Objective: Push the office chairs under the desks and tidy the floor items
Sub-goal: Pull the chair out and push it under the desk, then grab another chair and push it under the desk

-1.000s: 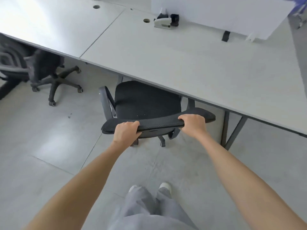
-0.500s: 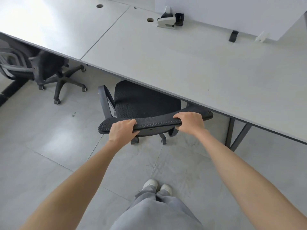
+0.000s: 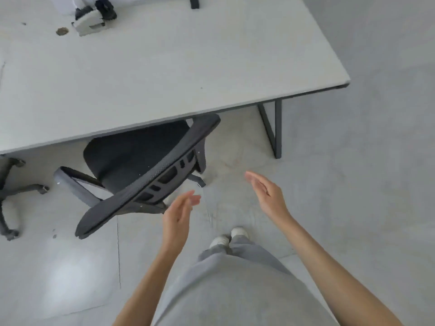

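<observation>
At the bottom of the frame we see our grey trousers and shoes. Above them our left hand and right hand hang wide and empty, fingers straight, clear of the chair. The chair sits left of centre, seat partly under the desk, backrest angled out; a stapler lies upper left.

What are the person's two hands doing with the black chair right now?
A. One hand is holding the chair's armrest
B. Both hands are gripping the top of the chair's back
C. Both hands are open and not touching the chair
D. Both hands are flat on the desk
C: the left hand and the right hand hang open in the air with straight fingers, apart from the black chair, which sits partly under the desk.
</observation>
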{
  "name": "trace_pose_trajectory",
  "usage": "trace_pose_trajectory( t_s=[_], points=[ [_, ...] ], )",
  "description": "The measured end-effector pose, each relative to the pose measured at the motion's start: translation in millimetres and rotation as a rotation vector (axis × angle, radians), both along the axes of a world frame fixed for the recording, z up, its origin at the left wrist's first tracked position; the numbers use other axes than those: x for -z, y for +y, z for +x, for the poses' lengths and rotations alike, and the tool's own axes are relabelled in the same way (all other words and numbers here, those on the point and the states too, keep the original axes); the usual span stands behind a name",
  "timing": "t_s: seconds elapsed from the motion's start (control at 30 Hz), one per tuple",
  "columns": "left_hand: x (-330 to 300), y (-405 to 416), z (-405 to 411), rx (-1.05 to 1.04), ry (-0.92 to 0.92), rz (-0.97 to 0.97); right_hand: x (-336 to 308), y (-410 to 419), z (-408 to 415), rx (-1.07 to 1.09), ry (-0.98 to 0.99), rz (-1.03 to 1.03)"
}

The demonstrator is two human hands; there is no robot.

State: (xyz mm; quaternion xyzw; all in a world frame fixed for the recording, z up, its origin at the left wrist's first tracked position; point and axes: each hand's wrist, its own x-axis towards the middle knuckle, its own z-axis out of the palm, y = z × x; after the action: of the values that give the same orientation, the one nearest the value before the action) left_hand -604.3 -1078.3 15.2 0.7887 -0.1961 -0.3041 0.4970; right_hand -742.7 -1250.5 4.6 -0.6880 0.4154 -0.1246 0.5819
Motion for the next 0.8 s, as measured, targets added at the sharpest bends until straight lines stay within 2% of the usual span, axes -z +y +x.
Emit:
trace_pose_trajectory(
  t_s=[0.07, 0.17, 0.3, 0.4, 0.47, 0.57, 0.67, 0.8],
  points=[
    [10, -17, -20, 0.164, 0.127, 0.015, 8, 11, -49, 0.201, 0.028, 0.093],
    [17, -49, -53, 0.4, 0.198, 0.042, 12, 32, -117, 0.455, 0.081, 0.172],
    [20, -126, -105, 0.738, 0.243, 0.048, 15, 57, -195, 0.832, 0.124, 0.207],
    [20, -197, -145, 0.948, 0.2, 0.001, 23, 63, -234, 1.046, 0.099, 0.249],
    [21, -247, -176, 1.036, 0.184, -0.014, 28, 45, -256, 1.071, 0.073, 0.305],
    [19, -316, -217, 1.048, 0.163, -0.045, 33, -18, -298, 1.044, 0.069, 0.3],
    [14, -362, -247, 0.944, 0.172, -0.01, 25, -107, -342, 0.985, 0.059, 0.252],
    [10, -402, -264, 0.798, 0.172, 0.043, -8, -244, -370, 0.855, -0.048, 0.152]
  ],
)
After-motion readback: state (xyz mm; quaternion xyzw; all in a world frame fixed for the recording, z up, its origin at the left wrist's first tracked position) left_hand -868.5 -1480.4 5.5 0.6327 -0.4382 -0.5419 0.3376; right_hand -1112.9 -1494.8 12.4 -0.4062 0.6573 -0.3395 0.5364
